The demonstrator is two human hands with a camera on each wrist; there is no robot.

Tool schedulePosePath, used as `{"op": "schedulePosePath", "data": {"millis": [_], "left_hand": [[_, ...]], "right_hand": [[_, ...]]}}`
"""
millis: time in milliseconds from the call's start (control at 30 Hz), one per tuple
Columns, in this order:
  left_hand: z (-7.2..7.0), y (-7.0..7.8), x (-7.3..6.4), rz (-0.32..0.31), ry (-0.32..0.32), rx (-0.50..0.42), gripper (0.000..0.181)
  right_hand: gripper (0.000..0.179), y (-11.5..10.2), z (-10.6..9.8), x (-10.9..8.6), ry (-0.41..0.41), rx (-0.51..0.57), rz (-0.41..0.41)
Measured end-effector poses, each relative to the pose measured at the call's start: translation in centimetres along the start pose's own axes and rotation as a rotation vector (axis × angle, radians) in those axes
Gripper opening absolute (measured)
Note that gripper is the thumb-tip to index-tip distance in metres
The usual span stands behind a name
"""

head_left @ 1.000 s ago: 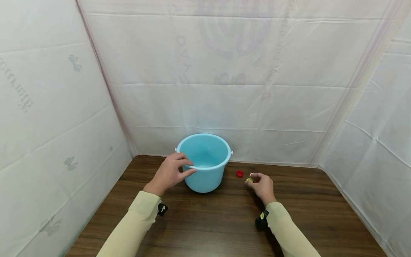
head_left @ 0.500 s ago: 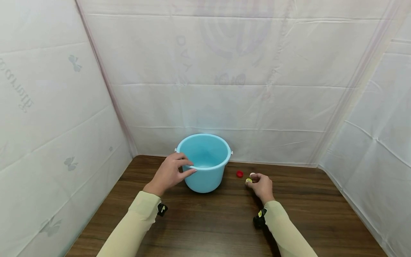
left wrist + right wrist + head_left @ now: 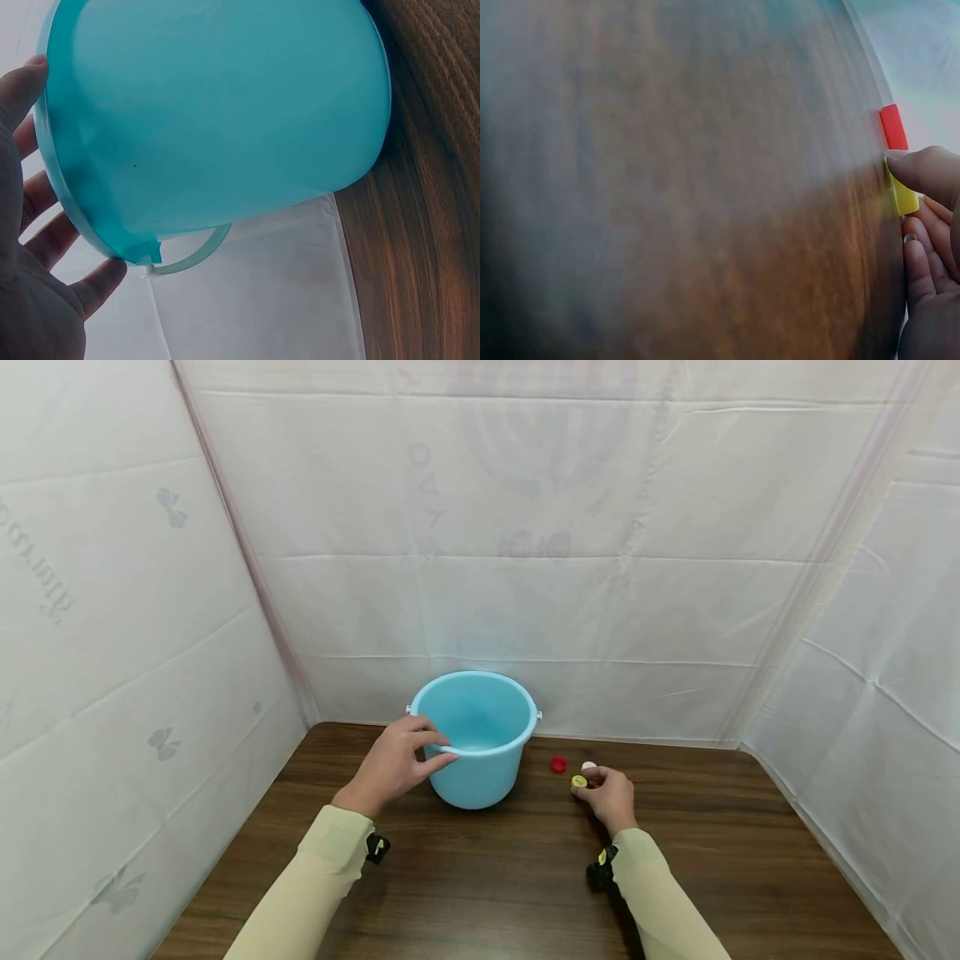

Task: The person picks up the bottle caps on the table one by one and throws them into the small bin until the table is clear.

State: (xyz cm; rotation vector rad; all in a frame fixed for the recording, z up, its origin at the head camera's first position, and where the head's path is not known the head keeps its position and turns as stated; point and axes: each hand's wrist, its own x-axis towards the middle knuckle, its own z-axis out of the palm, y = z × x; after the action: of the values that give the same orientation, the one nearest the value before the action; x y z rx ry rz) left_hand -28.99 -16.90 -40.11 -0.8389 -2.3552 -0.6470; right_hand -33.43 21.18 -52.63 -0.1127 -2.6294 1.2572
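Blue plastic bucket (image 3: 480,782) stands upright just below centre frame on the wooden tabletop (image 3: 480,881). Left hand (image 3: 387,767) has its rim at the left: thumb outside, at least the index finger over the inside edge, gap no wider than the wall, so reads as a light grip. Right hand (image 3: 613,799), right of centre and low, has thumb and finger curled close round a small yellow cap (image 3: 579,782); looks like a pinch, confirmed-ish by the right wrist view. Can't tell if the cap is off the tabletop or resting on it. Red cap (image 3: 558,765) lies up-left of it, well clear of the fingers in the head view; white disc (image 3: 588,766) sits just behind the index finger, can't tell if touching. Step in hand, my read: handling the yellow cap while steadying the bucket. Next move calls for a clean two-finger hold that doesn't knock the white disc, bucket kept braced. Vs one second ago: yellow cap was mostly hidden behind the fingers, now its top shows; right wrist has shifted slightly left; white disc is easier to see. Bucket, left hand, red cap: no real change.
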Motion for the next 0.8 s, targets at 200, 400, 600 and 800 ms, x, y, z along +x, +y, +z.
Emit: {"op": "schedulePosePath", "data": {"millis": [200,400,600,800], "left_hand": [[-0.04,0.04,-0.01,-0.014,-0.014,0.002,0.021],[-0.04,0.05,-0.03,-0.01,-0.004,0.008,0.021],[-0.07,0.13,-0.03,-0.009,-0.001,0.007,0.022],[-0.08,0.09,-0.03,-0.009,-0.009,0.0,0.022]], "right_hand": [[0.031,-0.01,0.27,-0.1,0.014,0.016,0.01],[0.03,0.01,0.5,-0.01,0.022,0.039,0.012],[0.03,-0.02,0.39,0.02,0.022,0.033,0.014],[0.029,0.0,0.32,0.03,0.02,0.023,0.015]]}}
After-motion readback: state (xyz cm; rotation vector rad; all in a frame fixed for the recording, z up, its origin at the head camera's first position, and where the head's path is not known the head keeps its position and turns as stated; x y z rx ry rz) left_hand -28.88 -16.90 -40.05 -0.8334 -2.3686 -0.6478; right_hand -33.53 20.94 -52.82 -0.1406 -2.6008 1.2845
